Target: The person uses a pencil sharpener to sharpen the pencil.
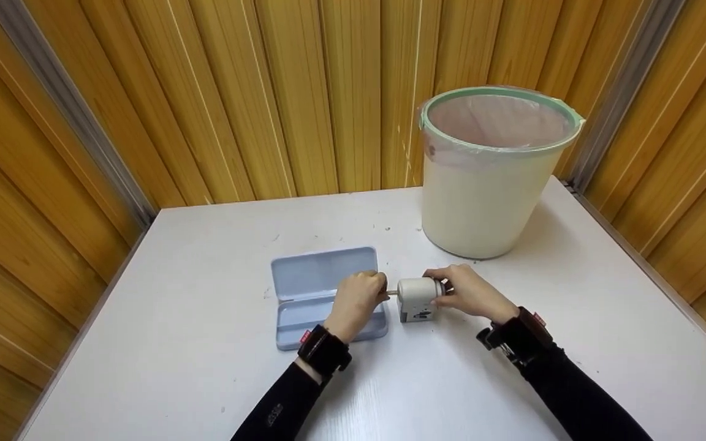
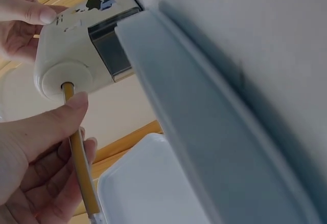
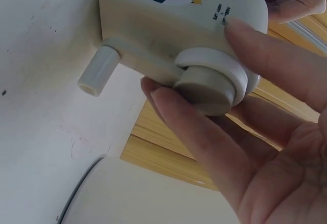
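A white pencil sharpener point(image 1: 416, 300) with printed pictures stands on the table. In the left wrist view a yellow pencil point(image 2: 82, 168) has one end in the round hole of the sharpener's face. My left hand point(image 1: 356, 300) pinches this pencil between thumb and fingers, close to the hole. From the opposite side my right hand point(image 1: 469, 294) grips the sharpener around its crank end. The right wrist view has those fingers about the round grey knob point(image 3: 204, 88), and the crank's handle point(image 3: 99, 70) sticks out beside it. A light blue pencil case point(image 1: 322, 272) lies open under and behind my left hand.
A tall cream bin point(image 1: 482, 202) with a green rim and a clear liner stands at the back right of the white table point(image 1: 175, 318). Wood-look panels point(image 1: 353, 92) wall off the back and both sides. Small dark specks dot the tabletop.
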`<state>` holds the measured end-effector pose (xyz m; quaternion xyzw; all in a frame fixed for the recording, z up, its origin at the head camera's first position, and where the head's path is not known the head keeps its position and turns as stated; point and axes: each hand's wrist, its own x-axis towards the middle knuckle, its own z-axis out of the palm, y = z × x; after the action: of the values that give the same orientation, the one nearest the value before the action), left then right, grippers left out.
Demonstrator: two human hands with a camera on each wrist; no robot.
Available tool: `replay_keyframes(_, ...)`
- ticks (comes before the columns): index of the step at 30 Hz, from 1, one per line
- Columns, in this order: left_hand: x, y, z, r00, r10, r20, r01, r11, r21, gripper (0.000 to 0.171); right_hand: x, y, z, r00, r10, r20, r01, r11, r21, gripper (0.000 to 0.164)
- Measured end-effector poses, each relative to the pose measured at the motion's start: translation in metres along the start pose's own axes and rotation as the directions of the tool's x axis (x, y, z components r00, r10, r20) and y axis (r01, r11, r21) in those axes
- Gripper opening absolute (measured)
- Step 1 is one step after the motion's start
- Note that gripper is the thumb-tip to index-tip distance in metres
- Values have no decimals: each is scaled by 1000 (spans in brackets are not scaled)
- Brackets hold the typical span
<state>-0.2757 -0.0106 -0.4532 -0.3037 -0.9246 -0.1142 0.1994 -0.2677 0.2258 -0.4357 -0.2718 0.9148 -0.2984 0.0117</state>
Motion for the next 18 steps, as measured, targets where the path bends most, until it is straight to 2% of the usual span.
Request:
replay_keyframes(4,1,-4,-4,997,-20,68,25,997,-75,26,1,3,-1,1000,-23,11,23,1000,-2,42)
replay_keyframes(9,2,-2,-9,984,-56,168,78,989,-126,72,2,5,-2,1000,-23,21,23,1000,8,41)
replay_keyframes(12,3,5,-9,987,-28,160,52,988,-145,79,1,6,-2,999,-23,22,23,1000,17,42)
replay_keyframes(16,9,19,-6,994,31,106,-13,987,-162,75,1,6,-3,999,-28,22,27,999,27,42)
replay_keyframes(18,13,26,-4,995,41,95,-25,986,-163,72,1,7,-3,999,-31,18,30,999,23,42)
